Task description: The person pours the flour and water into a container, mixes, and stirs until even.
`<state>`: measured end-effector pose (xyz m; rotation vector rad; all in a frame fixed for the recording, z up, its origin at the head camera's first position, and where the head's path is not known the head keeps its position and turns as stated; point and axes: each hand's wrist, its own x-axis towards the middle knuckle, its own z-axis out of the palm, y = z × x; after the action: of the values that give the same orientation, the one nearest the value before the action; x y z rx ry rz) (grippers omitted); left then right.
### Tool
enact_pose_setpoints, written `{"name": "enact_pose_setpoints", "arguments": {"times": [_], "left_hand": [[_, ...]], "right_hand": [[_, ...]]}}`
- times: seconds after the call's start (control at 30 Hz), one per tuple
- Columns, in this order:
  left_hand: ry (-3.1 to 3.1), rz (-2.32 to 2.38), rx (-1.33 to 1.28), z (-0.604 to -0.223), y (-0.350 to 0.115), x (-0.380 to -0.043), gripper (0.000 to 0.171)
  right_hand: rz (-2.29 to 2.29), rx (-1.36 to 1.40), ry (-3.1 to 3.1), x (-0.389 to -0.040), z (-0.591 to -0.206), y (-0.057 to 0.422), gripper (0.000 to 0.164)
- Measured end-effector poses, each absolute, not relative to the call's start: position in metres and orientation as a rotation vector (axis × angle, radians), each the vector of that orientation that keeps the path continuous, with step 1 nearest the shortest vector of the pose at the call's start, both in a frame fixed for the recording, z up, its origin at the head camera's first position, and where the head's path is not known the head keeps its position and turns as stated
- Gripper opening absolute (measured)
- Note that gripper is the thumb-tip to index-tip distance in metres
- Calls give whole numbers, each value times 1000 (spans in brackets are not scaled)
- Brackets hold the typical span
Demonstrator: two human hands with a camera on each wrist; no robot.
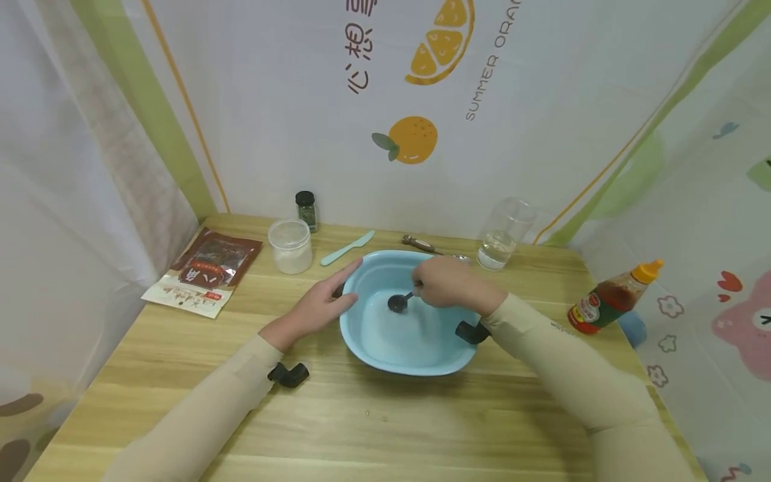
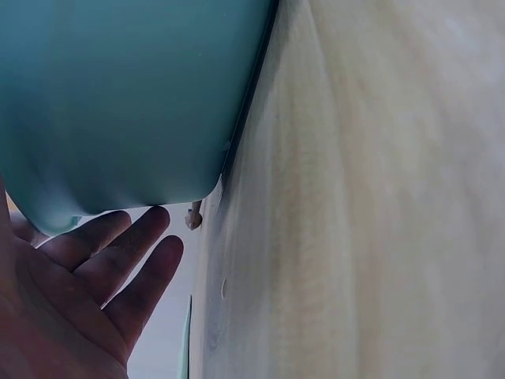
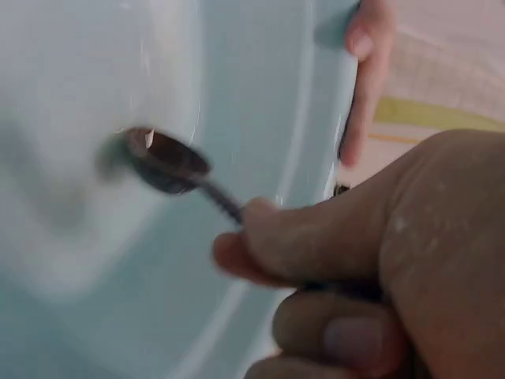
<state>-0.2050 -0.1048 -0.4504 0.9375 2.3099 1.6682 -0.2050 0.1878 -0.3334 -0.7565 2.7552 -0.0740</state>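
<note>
A light blue plastic basin [image 1: 406, 365] stands on the wooden table, its bottom showing whitish. My right hand [image 1: 446, 281] reaches over its far right side and pinches the handle of a small dark measuring spoon [image 3: 170, 162] between thumb and fingers. The spoon's round bowl hangs inside the basin, low over the bottom. At the basin's left side, my left hand [image 1: 322, 304] rests against the rim, thumb tip lying over the edge. In the left wrist view, its fingers [image 2: 146, 288] are straight and spread along the basin's outer wall.
Behind the basin lie a pale green plastic knife [image 1: 347, 248] and a brown-handled utensil [image 1: 419, 244]. A clear jar of white powder [image 1: 291, 248], a herb jar [image 1: 306, 213] and a red-brown packet [image 1: 211, 268] stand left. To the right are a glass of liquid [image 1: 496, 251] and a sauce bottle [image 1: 605, 304].
</note>
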Motion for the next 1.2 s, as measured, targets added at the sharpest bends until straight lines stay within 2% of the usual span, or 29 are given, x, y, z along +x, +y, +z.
{"name": "enact_pose_setpoints", "arguments": {"times": [0.1, 0.13, 0.27, 0.33, 0.5, 0.57, 0.7, 0.8, 1.03, 1.2], "left_hand": [[2318, 1658, 945, -450, -104, -206, 71], [2321, 1654, 945, -450, -104, -206, 71], [2332, 1647, 942, -451, -106, -207, 71], [2335, 1650, 944, -451, -107, -207, 71], [2319, 1668, 939, -452, -108, -207, 71], [2310, 1671, 932, -452, -108, -206, 71], [2308, 1664, 931, -451, -107, -206, 71], [2313, 1657, 934, -450, -106, -207, 71], [2310, 1658, 932, -449, -105, -208, 71], [2309, 1661, 931, -449, -104, -207, 71]], "right_hand": [[5, -684, 2759, -204, -326, 199, 46], [32, -691, 2738, -202, -323, 202, 45], [92, -788, 2594, -191, -314, 198, 33], [68, -871, 2548, -187, -315, 190, 21], [-23, -922, 2626, -194, -329, 174, 15], [-45, -859, 2696, -200, -332, 178, 17], [-56, -740, 2781, -208, -332, 194, 37], [-15, -713, 2762, -205, -325, 206, 44], [96, -793, 2552, -185, -309, 201, 27], [-3, -911, 2474, -186, -318, 183, 17]]}}
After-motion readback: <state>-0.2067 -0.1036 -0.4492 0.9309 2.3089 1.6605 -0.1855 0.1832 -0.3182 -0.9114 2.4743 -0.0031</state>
